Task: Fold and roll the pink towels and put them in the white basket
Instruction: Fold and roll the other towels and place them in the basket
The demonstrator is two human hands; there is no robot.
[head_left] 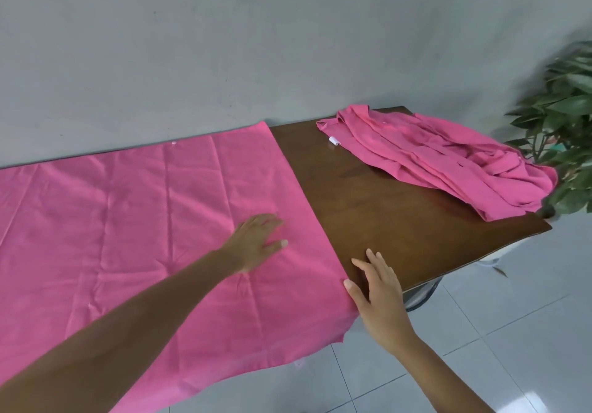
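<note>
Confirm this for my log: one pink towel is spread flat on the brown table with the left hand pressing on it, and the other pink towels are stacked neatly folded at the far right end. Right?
Not quite. The head view shows the other pink towels lying in a crumpled heap at the far right end, not neatly folded. The rest holds: the spread towel lies flat on the brown table under the left hand.

A spread towel [153,220] lies flat across the left part of the surface [400,220], its near edge hanging over the front. A heap of towels [432,156] sits at the far right corner. A plant [570,117] stands right of the surface.
</note>
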